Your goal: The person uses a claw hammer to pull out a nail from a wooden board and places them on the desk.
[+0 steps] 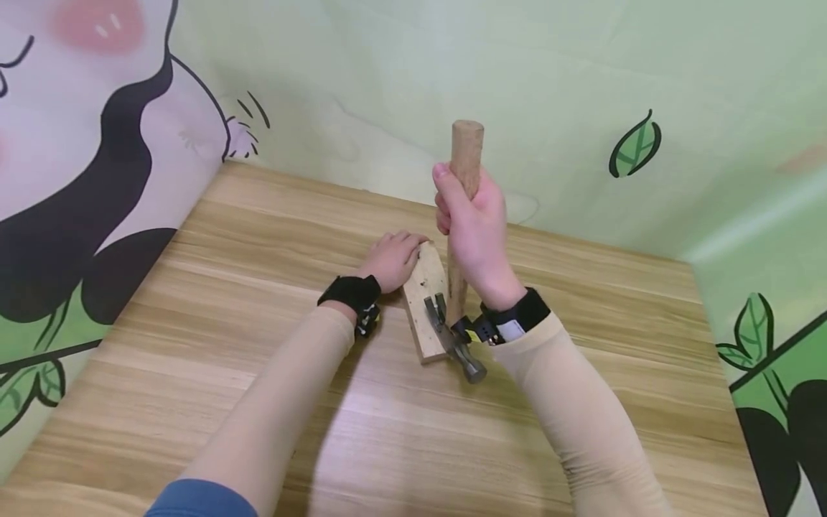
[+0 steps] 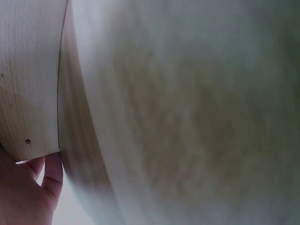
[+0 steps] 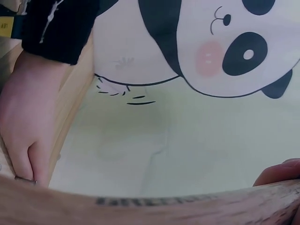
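My right hand point(image 1: 479, 222) grips the wooden handle of a claw hammer point(image 1: 466, 140), which stands nearly upright. Its dark metal head is down at the near end of a pale wooden board point(image 1: 425, 273), claw over the board and striking face toward me, past the board's right edge. Around the board's far left end, my left hand point(image 1: 391, 261) holds on. The left wrist view has the fingers point(image 2: 54, 176) bent at the end of the board point(image 2: 33, 79), which bears small dark holes. Across the bottom of the right wrist view runs the hammer handle point(image 3: 140, 210).
The board lies on a wood-grain table point(image 1: 258, 287). A pale green printed backdrop point(image 1: 362, 86) rises behind it, with a panda point(image 1: 123, 143) on the left and leaves on the right. Both wrists wear black straps point(image 1: 352, 289).
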Available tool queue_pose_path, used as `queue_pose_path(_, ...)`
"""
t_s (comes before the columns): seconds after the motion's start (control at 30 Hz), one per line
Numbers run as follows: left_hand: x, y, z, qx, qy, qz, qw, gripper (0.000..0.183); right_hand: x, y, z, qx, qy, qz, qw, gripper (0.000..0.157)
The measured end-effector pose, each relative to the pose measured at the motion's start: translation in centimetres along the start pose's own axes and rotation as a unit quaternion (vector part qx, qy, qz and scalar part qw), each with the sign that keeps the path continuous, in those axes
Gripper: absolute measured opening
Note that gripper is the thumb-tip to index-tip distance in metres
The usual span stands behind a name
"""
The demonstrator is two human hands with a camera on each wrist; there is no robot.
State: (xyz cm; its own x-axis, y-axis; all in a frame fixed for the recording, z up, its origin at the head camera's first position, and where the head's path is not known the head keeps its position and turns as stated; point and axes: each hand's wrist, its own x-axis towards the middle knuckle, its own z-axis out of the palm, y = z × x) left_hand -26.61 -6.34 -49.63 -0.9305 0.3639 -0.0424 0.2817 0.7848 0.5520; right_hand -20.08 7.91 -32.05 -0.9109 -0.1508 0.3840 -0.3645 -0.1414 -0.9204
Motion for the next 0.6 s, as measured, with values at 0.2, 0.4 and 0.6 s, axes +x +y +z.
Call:
queue_pose_path(0.2, -0.2, 0.8, -0.2, 0.006, -0.002, 0.002, 1.0, 0.044, -1.7, -0.9, -1.5, 0.045, 0.034, -0.011, 0.998, 0.014)
queue_pose_path(0.4, -0.2, 0.4, -0.1, 0.002, -0.007, 0.007, 0.9999, 0.045, -4.9, -1.8, -4.8, 0.149, 0.098, -0.088, 0.98, 0.021)
queue_pose_path(0.6, -0.4, -0.2, -0.5, 0.004, -0.002, -0.001, 1.0, 0.045, -8.2, -2.3, -7.8, 0.236, 0.132, -0.139, 0.953, 0.037)
